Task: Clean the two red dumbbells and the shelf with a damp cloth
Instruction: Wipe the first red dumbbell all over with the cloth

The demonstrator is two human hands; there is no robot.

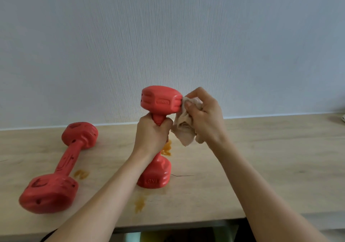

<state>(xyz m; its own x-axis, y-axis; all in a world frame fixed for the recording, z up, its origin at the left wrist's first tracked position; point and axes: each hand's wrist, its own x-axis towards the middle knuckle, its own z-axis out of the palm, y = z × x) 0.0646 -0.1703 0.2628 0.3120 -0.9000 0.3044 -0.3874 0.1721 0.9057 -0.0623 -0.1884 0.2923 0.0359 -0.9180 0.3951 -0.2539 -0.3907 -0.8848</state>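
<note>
One red dumbbell (160, 100) stands upright on the light wooden shelf (261, 157), its lower head on the surface. My left hand (152, 135) grips its handle. My right hand (203, 114) holds a crumpled beige cloth (183, 129) and presses it against the right side of the upper head. A second red dumbbell (57, 167) lies on its side at the left of the shelf, dark marks on its handle and heads.
Orange smears mark the shelf: one (166, 148) behind the standing dumbbell, one (81, 173) beside the lying dumbbell, one (140, 204) near the front edge. A pale textured wall (168, 36) rises behind. A small white object (343, 118) sits at the far right.
</note>
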